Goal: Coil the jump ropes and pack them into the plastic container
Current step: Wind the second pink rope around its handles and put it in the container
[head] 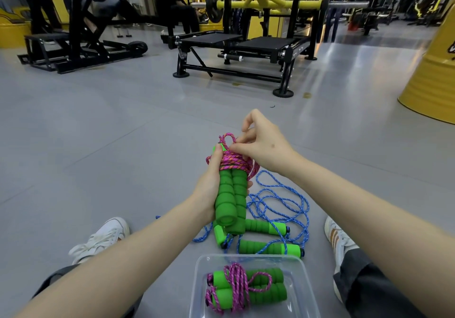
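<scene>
While left hand [209,189] grips handles [231,194], right hand [263,145] pinches pink rope [231,161]

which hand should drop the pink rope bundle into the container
Left. The left hand already grips the pink rope's green handles, just above the plastic container. The right hand only pinches the rope's loose end.

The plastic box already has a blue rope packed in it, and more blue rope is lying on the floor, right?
Not quite. The head view shows the rope packed in the plastic box is pink, not blue. The blue rope is indeed lying loose on the floor.
</scene>
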`<state>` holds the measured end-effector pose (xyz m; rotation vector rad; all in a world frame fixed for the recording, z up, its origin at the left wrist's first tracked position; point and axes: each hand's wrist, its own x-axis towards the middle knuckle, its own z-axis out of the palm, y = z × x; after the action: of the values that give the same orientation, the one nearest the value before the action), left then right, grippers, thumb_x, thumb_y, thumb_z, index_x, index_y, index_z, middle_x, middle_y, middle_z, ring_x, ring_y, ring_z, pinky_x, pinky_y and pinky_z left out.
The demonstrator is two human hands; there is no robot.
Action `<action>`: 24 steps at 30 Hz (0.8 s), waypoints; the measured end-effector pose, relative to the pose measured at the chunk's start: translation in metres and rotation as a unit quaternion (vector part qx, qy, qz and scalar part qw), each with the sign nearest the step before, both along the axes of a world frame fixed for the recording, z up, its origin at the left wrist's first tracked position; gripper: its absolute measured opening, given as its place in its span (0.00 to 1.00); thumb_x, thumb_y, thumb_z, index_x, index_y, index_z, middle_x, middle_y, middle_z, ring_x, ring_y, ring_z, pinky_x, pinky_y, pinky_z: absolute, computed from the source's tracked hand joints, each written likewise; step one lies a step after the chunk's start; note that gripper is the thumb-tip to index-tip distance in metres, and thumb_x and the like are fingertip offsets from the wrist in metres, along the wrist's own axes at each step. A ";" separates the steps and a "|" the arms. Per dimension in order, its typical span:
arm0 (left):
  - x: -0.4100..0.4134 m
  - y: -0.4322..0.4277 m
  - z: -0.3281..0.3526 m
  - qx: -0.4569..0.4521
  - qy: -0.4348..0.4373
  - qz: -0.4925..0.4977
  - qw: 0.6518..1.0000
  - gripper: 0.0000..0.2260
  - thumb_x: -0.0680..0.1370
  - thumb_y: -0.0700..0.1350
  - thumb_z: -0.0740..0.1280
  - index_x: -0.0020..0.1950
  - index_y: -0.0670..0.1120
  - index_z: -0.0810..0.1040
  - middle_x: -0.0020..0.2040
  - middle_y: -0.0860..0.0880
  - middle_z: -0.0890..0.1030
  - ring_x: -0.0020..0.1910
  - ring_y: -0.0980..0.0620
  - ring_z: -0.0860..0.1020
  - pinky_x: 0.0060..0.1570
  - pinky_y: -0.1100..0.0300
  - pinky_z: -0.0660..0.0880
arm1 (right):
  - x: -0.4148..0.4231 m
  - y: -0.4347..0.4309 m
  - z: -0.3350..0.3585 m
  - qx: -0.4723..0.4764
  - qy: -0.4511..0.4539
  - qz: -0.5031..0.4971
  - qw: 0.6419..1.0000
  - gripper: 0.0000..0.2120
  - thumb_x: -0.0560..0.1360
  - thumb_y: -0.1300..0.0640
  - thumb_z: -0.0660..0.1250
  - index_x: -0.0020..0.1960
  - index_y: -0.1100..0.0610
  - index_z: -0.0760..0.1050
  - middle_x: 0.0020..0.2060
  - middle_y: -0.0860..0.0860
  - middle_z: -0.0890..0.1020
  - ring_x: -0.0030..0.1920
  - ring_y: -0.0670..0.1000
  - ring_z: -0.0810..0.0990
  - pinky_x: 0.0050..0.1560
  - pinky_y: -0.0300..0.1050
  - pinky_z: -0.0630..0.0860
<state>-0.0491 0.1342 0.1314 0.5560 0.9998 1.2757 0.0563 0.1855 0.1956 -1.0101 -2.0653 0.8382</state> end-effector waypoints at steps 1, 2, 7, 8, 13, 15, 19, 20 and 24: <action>0.001 -0.001 0.001 0.003 0.003 0.005 1.000 0.26 0.76 0.66 0.56 0.48 0.45 0.81 0.42 0.42 0.83 0.30 0.48 0.81 0.31 0.61 0.77 | 0.000 0.000 -0.001 -0.006 0.007 -0.009 1.000 0.16 0.68 0.65 0.71 0.41 0.52 0.64 0.33 0.52 0.81 0.32 0.48 0.76 0.41 0.44 0.75; 0.002 -0.001 0.000 0.004 0.013 0.010 1.000 0.26 0.76 0.66 0.56 0.48 0.45 0.81 0.41 0.43 0.83 0.30 0.48 0.81 0.32 0.60 0.77 | 0.000 0.000 -0.002 0.008 0.009 -0.023 1.000 0.15 0.68 0.65 0.71 0.41 0.52 0.66 0.34 0.52 0.82 0.33 0.47 0.76 0.42 0.42 0.74; 0.004 -0.002 0.001 0.043 0.100 0.041 0.993 0.33 0.71 0.67 0.61 0.63 0.43 0.75 0.43 0.42 0.84 0.33 0.46 0.82 0.31 0.58 0.78 | -0.003 -0.001 -0.005 0.125 -0.013 -0.102 0.987 0.06 0.71 0.64 0.68 0.47 0.62 0.81 0.42 0.57 0.84 0.42 0.51 0.80 0.48 0.40 0.74; 0.005 -0.002 0.001 0.055 0.111 0.053 0.991 0.32 0.71 0.66 0.61 0.63 0.42 0.75 0.41 0.42 0.84 0.33 0.46 0.82 0.31 0.57 0.78 | -0.004 -0.002 -0.007 0.151 -0.046 -0.099 0.983 0.07 0.72 0.64 0.66 0.47 0.62 0.82 0.43 0.57 0.84 0.45 0.53 0.80 0.49 0.43 0.74; 0.002 -0.003 0.000 0.065 0.134 0.086 0.985 0.27 0.77 0.63 0.57 0.59 0.40 0.76 0.39 0.41 0.83 0.30 0.48 0.82 0.27 0.60 0.76 | -0.007 -0.008 -0.005 0.155 -0.190 -0.025 0.969 0.13 0.74 0.65 0.58 0.50 0.64 0.81 0.48 0.61 0.75 0.51 0.59 0.74 0.51 0.50 0.70; -0.001 -0.003 0.002 0.062 0.118 0.093 0.987 0.25 0.78 0.62 0.56 0.57 0.41 0.77 0.39 0.41 0.82 0.30 0.48 0.81 0.27 0.60 0.76 | -0.009 -0.013 -0.001 0.129 -0.212 0.010 0.969 0.13 0.73 0.64 0.58 0.49 0.66 0.79 0.49 0.60 0.73 0.50 0.60 0.73 0.51 0.51 0.71; -0.005 0.000 0.007 0.054 0.093 0.104 0.989 0.24 0.79 0.62 0.56 0.52 0.43 0.79 0.39 0.41 0.82 0.30 0.47 0.80 0.29 0.58 0.77 | -0.009 -0.020 0.004 0.061 -0.222 0.064 0.971 0.14 0.69 0.60 0.66 0.52 0.65 0.76 0.49 0.55 0.68 0.48 0.56 0.74 0.50 0.50 0.75; -0.006 0.001 0.008 0.058 0.100 0.106 0.988 0.23 0.79 0.62 0.57 0.52 0.43 0.79 0.39 0.41 0.81 0.30 0.47 0.80 0.29 0.58 0.77 | -0.008 -0.019 0.004 0.061 -0.229 0.065 0.969 0.16 0.68 0.61 0.66 0.55 0.65 0.74 0.49 0.54 0.66 0.48 0.56 0.74 0.50 0.48 0.74; -0.007 0.001 0.013 0.069 0.115 0.114 0.984 0.23 0.79 0.60 0.57 0.54 0.42 0.79 0.38 0.43 0.81 0.30 0.50 0.80 0.27 0.60 0.76 | -0.011 -0.017 -0.006 0.093 -0.210 0.033 0.973 0.14 0.70 0.66 0.62 0.55 0.66 0.73 0.48 0.52 0.64 0.48 0.58 0.72 0.52 0.50 0.72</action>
<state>-0.0564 0.1352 0.1440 0.7248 1.1989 1.5170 0.0453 0.1688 0.1899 -1.0874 -2.4909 0.4757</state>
